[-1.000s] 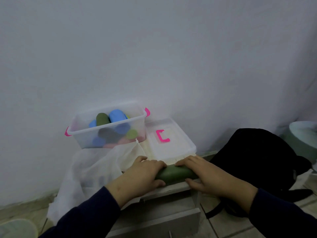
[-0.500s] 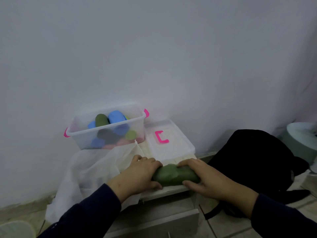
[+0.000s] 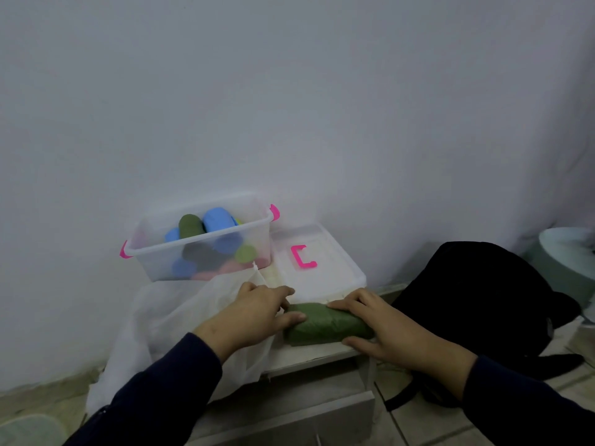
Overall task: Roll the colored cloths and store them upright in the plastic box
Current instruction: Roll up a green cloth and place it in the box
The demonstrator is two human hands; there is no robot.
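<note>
You had both hands on the green cloth roll (image 3: 328,323), one at each end, and that spacing looked chosen to keep the roll even along its length and stop either end from loosening. Your left hand (image 3: 254,312) lay over the roll's left end, fingers reaching past it on the far side and the thumb crossing its top; the fingers were curved round the cloth, so I judged it a light grasp, not a flat press. Your right hand (image 3: 383,329) cupped the right end, fingers draped over the far edge and the thumb tucked against the near side, grasping the roll as well.

The roll lay on its side between your two hands, spanning the gap from one palm to the other, near the front edge of the low cabinet top (image 3: 317,357). It seemed fully wound, since no loose flap showed, though your hands hid the ends.

The plastic box (image 3: 206,255) stood beyond your left hand, well apart from the roll, already holding blue, green and pink rolls; some stood upright, others looked tilted. Its lid (image 3: 322,275) lay flat just beyond your fingertips, beside the box, leaving the box mouth open for you. A white sheet (image 3: 167,320) spread under and to the left of your left wrist.
</note>
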